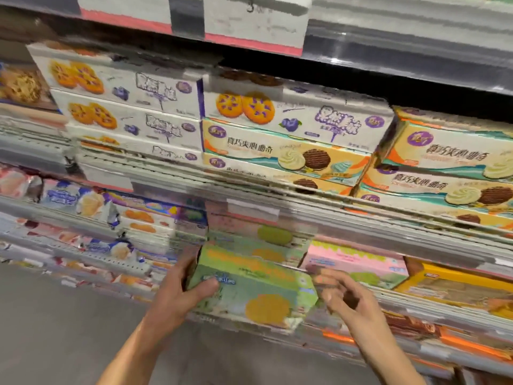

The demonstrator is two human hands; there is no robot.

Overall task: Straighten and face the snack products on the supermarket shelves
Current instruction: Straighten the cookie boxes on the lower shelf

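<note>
Two bare forearms rise from the bottom edge of the frame toward a green snack box (249, 290) held low in the centre, in front of the shelf edge. At lower centre-left, the left hand (180, 290) grips the box's left end, thumb laid across the front face and fingers wrapped behind. To the right of the box, the right hand (344, 295) sits just beside its right end with the fingers loosely curled; motion blur hides whether they touch the cardboard, and they do not plainly hold anything. The box is tilted, its right end lower than its left, and its front shows a round yellow biscuit. Behind it on the same shelf stands another green box (266, 240), and just to the right a pink box (358, 265), then a yellow box (455, 284) at the right edge. Above, across the middle of the frame, white boxes with blueberry cookies (125, 107) are stacked three high at the left, and one more white blueberry box (294, 115) lies on top of cream sandwich-cookie boxes (283, 154) at the centre. Further cream boxes (449, 173) are stacked at the right. White and red price tags (255, 26) hang from the shelf rail at the top. Bagged snacks (83, 201) fill the left side, much smeared by blur, and grey floor (69, 329) shows at lower left.
</note>
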